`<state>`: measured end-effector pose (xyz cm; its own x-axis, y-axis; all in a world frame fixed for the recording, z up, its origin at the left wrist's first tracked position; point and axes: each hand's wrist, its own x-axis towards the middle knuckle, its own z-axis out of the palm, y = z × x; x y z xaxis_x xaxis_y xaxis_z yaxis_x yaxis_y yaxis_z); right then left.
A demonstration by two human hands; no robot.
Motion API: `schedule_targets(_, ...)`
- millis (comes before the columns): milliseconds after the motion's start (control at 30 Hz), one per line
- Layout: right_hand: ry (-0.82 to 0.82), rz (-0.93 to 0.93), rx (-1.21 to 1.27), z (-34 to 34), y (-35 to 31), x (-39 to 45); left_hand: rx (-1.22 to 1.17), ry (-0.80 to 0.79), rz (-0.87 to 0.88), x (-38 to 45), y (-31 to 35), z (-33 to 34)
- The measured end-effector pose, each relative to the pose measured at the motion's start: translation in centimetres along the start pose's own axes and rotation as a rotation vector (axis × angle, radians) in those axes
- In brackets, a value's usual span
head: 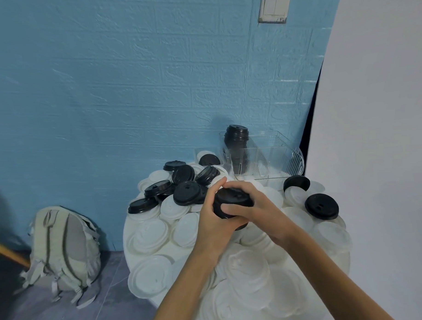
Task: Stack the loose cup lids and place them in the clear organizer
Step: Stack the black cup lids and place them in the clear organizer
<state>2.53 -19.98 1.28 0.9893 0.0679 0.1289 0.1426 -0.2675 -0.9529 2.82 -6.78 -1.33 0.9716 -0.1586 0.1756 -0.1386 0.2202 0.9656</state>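
Observation:
A small stack of black cup lids (pixel 231 199) is held between both hands above the middle of the round white table (pixel 150 299). My left hand (pixel 213 219) grips it from the left and below; my right hand (pixel 252 206) wraps over it from the right. Loose black lids (pixel 187 193) lie to the left, and another black lid (pixel 321 206) lies to the right. White lids (pixel 150 277) cover most of the table. The clear organizer (pixel 272 157) stands at the back by the wall, with a tall stack of black lids (pixel 236 139) in its left slot.
A grey backpack (pixel 65 251) leans on the blue wall at the left, on the grey floor. A white wall (pixel 383 130) runs along the right side of the table. A light switch (pixel 274 5) sits high on the wall.

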Motion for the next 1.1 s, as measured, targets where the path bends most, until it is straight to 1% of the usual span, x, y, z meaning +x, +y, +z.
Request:
schedule_targets(133,-0.033,0.043,0.165,0.2,-0.1,-0.5,-0.022,0.018,0.044,-0.2,0.5,0.1)
schedule_targets(200,-0.019,0.053,0.208,0.1,-0.3,-0.5,-0.035,0.027,0.046,-0.2,0.8,0.1)
schedule_targets(333,0.04,0.042,0.214,0.4,-0.1,-0.3,-0.025,0.049,0.03,0.1,0.9,0.4)
schedule_targets(400,0.054,0.07,0.21,0.6,0.0,-0.3,-0.006,0.058,0.018,0.2,0.8,0.5)
schedule_targets(567,-0.037,0.126,0.149,-0.5,0.1,-0.8,0.009,0.022,-0.007,0.1,0.2,0.7)
schedule_targets(600,-0.025,0.121,0.119,-1.3,0.1,-0.9,0.003,0.017,-0.008,0.0,0.2,0.8)
schedule_targets(633,0.024,0.103,0.067,-2.5,0.1,-0.9,0.006,0.018,-0.007,0.1,0.2,0.8)
schedule_targets(700,0.22,0.059,-0.142,-5.6,0.7,-0.6,0.025,0.021,-0.003,0.2,0.3,0.8)
schedule_targets(767,0.442,0.073,-0.358,-9.1,1.7,-0.3,0.027,0.018,-0.008,0.2,0.3,0.7)
schedule_targets(800,0.522,0.103,-0.449,-10.7,2.2,-0.2,0.024,0.017,-0.011,0.2,0.3,0.7)
schedule_targets(833,0.56,0.149,-0.529,-12.2,2.8,-0.2,0.022,0.017,-0.014,0.2,0.3,0.6)
schedule_targets(867,0.559,0.209,-0.601,-13.5,3.4,-0.2,0.019,0.016,-0.015,0.2,0.4,0.6)
schedule_targets(933,0.499,0.346,-0.708,-15.3,4.5,-0.5,0.009,0.01,-0.022,0.1,0.4,0.7)
schedule_targets(1000,0.428,0.454,-0.747,-15.9,5.8,-1.0,0.003,0.005,-0.034,-0.1,0.4,0.8)
schedule_targets(1100,0.39,0.491,-0.761,-15.8,7.4,-1.5,0.0,0.002,-0.037,-0.2,0.3,0.9)
